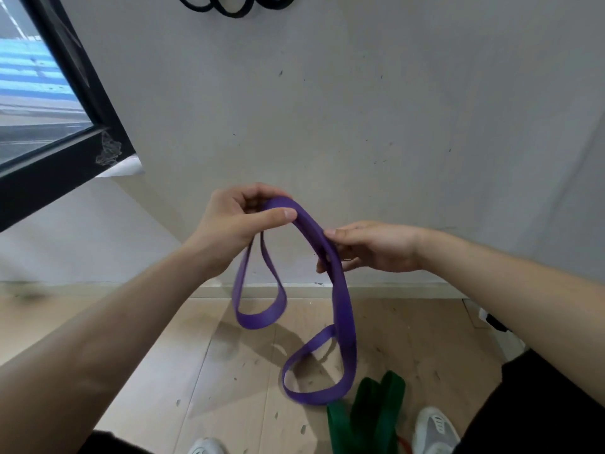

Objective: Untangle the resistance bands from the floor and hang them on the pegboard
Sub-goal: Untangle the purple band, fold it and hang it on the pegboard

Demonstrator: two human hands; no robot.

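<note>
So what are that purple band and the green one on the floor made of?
The purple band looks like matte rubber or latex: a flat, smooth strip drooping in soft loops from the left hand and right hand. The green band looks alike, flat and dull; woven elastic cannot be ruled out.

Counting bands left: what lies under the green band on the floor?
A red strip pokes out beneath the green band beside the right shoe; the rest is covered, so I cannot identify it.
</note>
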